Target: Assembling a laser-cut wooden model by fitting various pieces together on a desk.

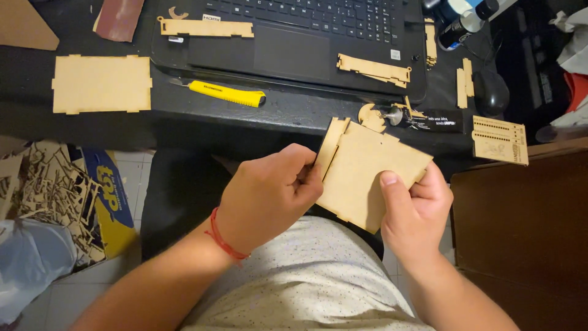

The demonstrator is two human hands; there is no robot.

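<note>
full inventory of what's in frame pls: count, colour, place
held wooden panels: at least two, tan, between both hands
large notched panel: one, tan, desk left
wooden strips: several, tan, on laptop and desk right
engraved wooden piece: one, tan, desk right edge
utility knife: one, yellow, in front of laptop
laptop: one, black, desk centre
mouse: one, black, desk right
glue tube: one, black, by the held panels
wood offcuts: a pile, tan, floor left
left hand: grips panels' left edge; red wrist string
right hand: grips panels' lower right, thumb on face
</note>
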